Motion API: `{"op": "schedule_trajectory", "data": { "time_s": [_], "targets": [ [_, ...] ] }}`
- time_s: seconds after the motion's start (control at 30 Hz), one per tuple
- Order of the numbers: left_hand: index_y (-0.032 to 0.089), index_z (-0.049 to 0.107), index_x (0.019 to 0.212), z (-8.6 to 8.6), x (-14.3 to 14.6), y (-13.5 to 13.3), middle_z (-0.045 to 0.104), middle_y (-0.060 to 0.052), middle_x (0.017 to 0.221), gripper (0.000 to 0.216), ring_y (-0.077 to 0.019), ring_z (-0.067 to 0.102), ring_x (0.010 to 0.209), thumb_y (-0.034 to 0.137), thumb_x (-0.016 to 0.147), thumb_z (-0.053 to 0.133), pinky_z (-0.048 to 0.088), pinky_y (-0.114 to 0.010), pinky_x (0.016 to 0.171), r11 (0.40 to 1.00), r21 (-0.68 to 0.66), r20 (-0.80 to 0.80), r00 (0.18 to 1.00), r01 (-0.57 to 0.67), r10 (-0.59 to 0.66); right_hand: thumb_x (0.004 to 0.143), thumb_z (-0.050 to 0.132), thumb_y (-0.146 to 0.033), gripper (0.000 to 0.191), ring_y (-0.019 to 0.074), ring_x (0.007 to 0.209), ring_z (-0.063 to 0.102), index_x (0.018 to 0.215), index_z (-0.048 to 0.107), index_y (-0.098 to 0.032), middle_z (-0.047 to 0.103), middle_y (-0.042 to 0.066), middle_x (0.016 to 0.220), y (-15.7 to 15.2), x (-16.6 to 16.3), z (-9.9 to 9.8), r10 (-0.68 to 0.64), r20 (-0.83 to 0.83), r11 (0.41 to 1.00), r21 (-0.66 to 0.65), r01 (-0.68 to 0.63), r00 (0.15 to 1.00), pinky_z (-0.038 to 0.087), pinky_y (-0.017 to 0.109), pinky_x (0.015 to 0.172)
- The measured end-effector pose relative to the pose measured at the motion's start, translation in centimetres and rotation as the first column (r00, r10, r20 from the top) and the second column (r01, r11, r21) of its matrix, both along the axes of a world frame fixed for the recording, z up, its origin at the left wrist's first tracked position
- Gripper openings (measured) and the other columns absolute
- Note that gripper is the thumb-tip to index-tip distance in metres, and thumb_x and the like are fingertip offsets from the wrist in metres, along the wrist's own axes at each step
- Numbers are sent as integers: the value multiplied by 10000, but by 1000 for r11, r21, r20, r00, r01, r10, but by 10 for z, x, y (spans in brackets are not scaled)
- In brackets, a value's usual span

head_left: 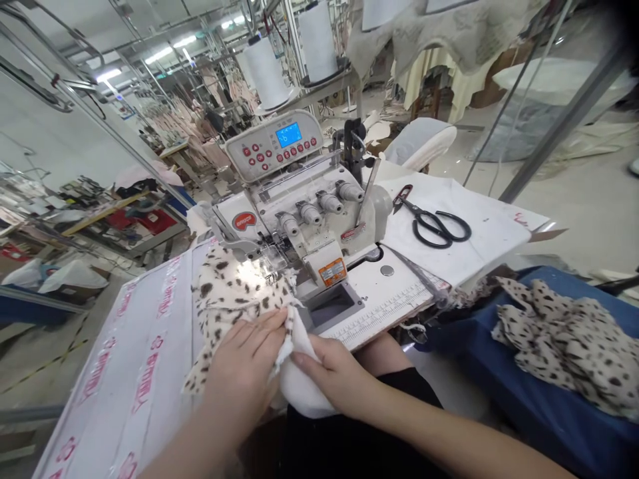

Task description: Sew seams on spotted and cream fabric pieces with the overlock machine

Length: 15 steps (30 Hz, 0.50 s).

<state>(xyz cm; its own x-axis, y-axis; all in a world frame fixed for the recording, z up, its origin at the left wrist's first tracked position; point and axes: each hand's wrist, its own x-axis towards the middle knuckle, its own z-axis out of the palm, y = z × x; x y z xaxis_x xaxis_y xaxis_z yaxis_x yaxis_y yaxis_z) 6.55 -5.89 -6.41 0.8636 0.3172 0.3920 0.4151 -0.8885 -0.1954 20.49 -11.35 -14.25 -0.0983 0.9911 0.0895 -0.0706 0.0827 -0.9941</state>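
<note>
A serger with a lit control panel stands in front of me. Spotted fleece fabric, cream with dark brown spots, lies under its presser foot and spreads toward me. My left hand presses on this fabric, fingers together, gripping it near its raw edge. White fabric joins or overlaps the spotted piece there; which of these I cannot tell. My right hand pinches the white fabric between thumb and fingers, and its lower part hangs over the table's front edge. The left thumb is hidden.
Black-handled scissors and red-handled thread snips lie right of the serger. More spotted fabric is heaped on a blue-covered surface at right. Thread cones stand behind. A printed-plastic-covered table extends left.
</note>
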Motion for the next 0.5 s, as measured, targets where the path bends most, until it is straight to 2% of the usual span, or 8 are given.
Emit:
{"op": "schedule_trajectory", "data": {
  "time_s": [0.17,0.3,0.43,0.5],
  "targets": [
    [110,575,943,2,5,19,627,-112,1088,209,-232,578,997,142,821,409,434,-382,800,1000,19,-14,1000,-16,16,856,437,-235,170,170,771,549,871,579,-141,612,39,827,16,5,3,-44,59,998,38,42,997,422,271,723],
    [111,571,943,2,10,31,627,-119,1047,208,-232,565,951,83,785,438,457,-375,797,997,73,-16,1000,19,-18,856,439,-240,172,156,723,531,832,576,-138,600,28,783,30,7,9,-54,130,997,67,46,990,413,256,686],
    [60,556,987,0,13,23,582,-155,1025,260,-251,521,942,19,749,460,459,-389,814,995,90,-8,999,-49,50,859,439,-261,196,149,698,506,795,573,-133,568,18,724,36,11,14,-29,163,998,55,20,986,406,246,653],
    [64,535,1057,-1,8,15,547,-158,1055,305,-259,504,966,29,759,477,446,-404,833,992,75,46,994,-104,101,856,447,-279,209,150,706,503,796,581,-131,564,19,731,34,16,15,4,136,1000,16,-6,991,405,243,645]
  ]
}}
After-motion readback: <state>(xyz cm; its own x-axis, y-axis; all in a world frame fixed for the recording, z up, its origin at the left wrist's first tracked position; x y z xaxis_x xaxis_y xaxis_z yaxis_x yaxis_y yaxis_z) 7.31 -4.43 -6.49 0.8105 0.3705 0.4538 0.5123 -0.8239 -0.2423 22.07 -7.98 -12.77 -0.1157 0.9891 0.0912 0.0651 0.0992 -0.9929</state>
